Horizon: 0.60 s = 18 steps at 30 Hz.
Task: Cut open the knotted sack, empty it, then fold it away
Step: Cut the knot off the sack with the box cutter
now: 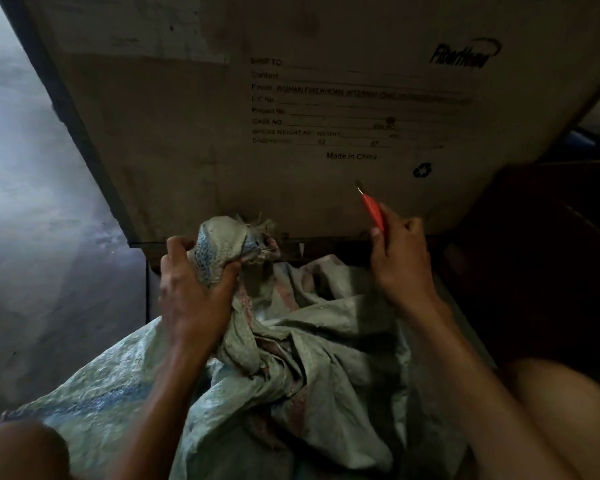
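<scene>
A dim concrete floor (32,202) runs down your left, and a big printed cardboard box (291,116) stands straight ahead, filling the top of the head view, the only one you have. The sack (309,358) lies crumpled between your knees, its body spreading toward you and its gathered neck rising to the foot of the box. Your left hand (191,296) is curled tight round that neck just below the knot (222,247), holding it up clear of the rest of the cloth. The knot's frayed tail points right, toward your other hand. Your right hand (402,258) is closed on a red-handled cutter (371,207), pinched low on the handle, with the blade tip aimed up and left at the box face. The blade is well apart from the cloth, to the right of the knot and a little above it. The neck runs up from your left fist, so the cut likely falls across it, between fist and knot. It is the right hand that has to cross leftward. Mind the left thumb and fingers, which sit just beside that line.
</scene>
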### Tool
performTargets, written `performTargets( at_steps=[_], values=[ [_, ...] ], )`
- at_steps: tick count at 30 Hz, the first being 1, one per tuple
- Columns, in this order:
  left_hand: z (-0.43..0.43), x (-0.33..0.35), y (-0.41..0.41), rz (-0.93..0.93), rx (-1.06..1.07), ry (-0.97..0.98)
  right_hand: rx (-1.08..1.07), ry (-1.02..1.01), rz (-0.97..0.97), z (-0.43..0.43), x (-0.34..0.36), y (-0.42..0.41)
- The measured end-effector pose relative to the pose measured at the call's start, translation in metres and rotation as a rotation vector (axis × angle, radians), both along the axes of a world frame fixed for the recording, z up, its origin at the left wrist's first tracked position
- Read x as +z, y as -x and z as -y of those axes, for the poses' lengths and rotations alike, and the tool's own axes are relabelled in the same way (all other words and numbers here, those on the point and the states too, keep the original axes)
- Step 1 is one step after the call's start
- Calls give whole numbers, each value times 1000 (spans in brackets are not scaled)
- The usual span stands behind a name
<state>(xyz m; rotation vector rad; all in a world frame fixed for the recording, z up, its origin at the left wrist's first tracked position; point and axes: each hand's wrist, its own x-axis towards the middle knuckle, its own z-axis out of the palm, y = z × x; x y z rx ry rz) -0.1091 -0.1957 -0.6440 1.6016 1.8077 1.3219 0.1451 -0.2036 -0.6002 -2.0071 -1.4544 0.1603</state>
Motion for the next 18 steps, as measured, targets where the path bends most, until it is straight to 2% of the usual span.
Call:
performTargets(
  at_steps=[5, 9, 14, 18],
  values=[
    [11, 2, -3, 53, -65, -22, -233, 284, 13, 20, -84, -64],
    [21, 12, -11, 15, -84, -16, -467, 485, -161, 69, -138, -105],
    [23, 14, -19, 79, -191, -59, -547, 665, -187, 130, -208, -103],
    [5, -11, -15, 182, -192, 44, -536, 729, -111, 155, -235, -78]
  ],
)
